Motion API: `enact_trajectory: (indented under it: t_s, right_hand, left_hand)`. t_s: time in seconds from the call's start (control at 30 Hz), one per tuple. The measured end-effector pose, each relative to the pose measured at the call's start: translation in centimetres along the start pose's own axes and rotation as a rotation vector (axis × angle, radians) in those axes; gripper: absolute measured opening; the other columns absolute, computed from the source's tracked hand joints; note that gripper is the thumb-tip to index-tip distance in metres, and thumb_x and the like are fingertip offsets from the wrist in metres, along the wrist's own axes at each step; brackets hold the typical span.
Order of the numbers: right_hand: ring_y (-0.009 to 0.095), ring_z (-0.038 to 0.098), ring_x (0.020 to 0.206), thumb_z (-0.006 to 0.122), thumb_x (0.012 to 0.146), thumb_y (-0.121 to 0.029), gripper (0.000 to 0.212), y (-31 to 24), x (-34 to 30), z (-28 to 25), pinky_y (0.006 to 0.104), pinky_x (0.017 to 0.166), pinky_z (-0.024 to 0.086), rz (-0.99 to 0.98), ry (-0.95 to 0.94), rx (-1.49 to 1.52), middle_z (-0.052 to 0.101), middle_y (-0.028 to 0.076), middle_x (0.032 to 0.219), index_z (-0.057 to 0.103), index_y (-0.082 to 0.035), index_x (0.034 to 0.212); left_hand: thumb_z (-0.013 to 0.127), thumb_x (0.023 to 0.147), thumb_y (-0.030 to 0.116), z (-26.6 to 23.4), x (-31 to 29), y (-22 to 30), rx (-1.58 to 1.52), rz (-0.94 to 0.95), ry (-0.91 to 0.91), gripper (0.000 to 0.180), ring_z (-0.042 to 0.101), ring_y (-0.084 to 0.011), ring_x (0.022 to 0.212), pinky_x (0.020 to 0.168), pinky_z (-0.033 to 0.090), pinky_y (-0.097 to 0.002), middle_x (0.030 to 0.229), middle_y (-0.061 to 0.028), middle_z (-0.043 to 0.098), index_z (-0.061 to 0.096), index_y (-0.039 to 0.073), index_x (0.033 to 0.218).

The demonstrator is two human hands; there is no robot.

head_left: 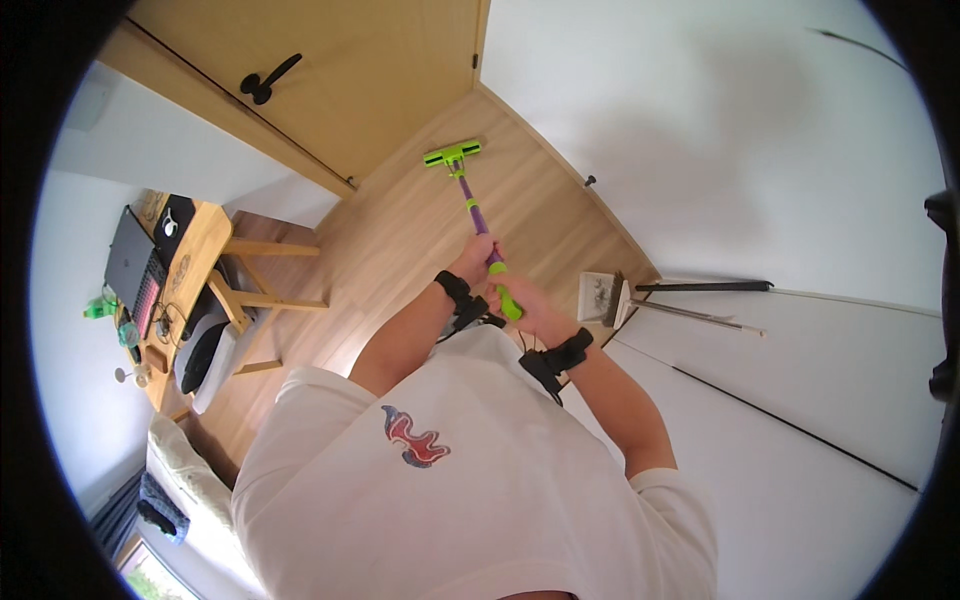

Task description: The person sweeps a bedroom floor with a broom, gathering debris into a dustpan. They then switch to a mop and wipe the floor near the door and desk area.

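A mop (pixel 468 192) with a purple pole, a bright green head and a green grip end reaches away from me. Its head rests on the wood floor (pixel 390 240), near the far corner by the door. My left hand (pixel 475 260) is closed around the purple pole. Lower down, my right hand (pixel 527 306) wraps the handle by the green end, which sticks out beside the fingers. Both wrists wear black straps.
A wooden desk (pixel 205 235) with a laptop (pixel 132 262) stands left, a chair (pixel 215 350) beside it. Ahead is a wooden door (pixel 350 80). A white dustpan (pixel 595 297) and a broom (pixel 617 298) lean by the right wall, past a small doorstop (pixel 590 181).
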State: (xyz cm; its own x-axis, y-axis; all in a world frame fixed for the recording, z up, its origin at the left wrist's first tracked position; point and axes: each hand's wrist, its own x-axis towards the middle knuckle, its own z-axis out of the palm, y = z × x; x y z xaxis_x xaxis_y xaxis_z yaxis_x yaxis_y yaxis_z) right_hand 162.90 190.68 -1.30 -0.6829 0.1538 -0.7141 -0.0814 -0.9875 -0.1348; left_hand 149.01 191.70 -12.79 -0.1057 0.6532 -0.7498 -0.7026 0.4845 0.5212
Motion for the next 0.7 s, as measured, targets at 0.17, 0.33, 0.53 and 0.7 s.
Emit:
enact_trajectory:
  t_s: [0.17, 0.33, 0.53, 0.7]
  right_hand:
    - [0.014, 0.054, 0.056, 0.058, 0.088, -0.015, 0.013, -1.9, -3.5, 6.6, 0.0285, 0.046, 0.042, -0.105, 0.143, -0.550, 0.052, 0.004, 0.063, 0.051, -0.004, 0.084]
    - [0.018, 0.057, 0.056, 0.058, 0.086, -0.021, 0.021, -0.9, -4.0, 10.8, 0.0306, 0.049, 0.044, -0.237, 0.217, -1.266, 0.057, 0.008, 0.065, 0.054, 0.000, 0.083]
    - [0.041, 0.063, 0.072, 0.055, 0.075, -0.010, 0.035, 1.8, -2.1, 9.1, 0.0454, 0.062, 0.050, -0.389, 0.477, -1.871, 0.062, 0.025, 0.075, 0.053, 0.008, 0.105]
    - [0.041, 0.063, 0.068, 0.059, 0.075, -0.009, 0.060, 6.7, -2.1, 9.4, 0.0451, 0.061, 0.052, -0.553, 0.573, -2.069, 0.062, 0.026, 0.080, 0.040, 0.006, 0.130]
  left_hand:
    - [0.052, 0.085, 0.008, -0.9, -1.0, 1.6, -0.518, -0.107, -0.254, 0.009, 0.053, -0.0158, 0.055, 0.051, 0.045, -0.0295, 0.063, -0.0045, 0.053, 0.049, 0.006, 0.076]
    - [0.056, 0.089, 0.015, -3.0, -2.7, 2.8, -0.866, -0.339, -0.555, 0.011, 0.055, -0.0144, 0.059, 0.054, 0.047, -0.0279, 0.070, -0.0041, 0.056, 0.050, 0.007, 0.083]
    - [0.061, 0.089, 0.024, -3.2, -7.9, 7.0, 0.159, -0.152, -0.283, 0.017, 0.060, -0.0154, 0.065, 0.063, 0.051, -0.0317, 0.073, -0.0027, 0.059, 0.054, 0.009, 0.083]
    - [0.057, 0.085, 0.017, -5.5, -7.2, 5.4, 0.211, -0.192, -0.196, 0.012, 0.057, -0.0180, 0.061, 0.059, 0.050, -0.0327, 0.069, -0.0028, 0.056, 0.052, 0.010, 0.078]
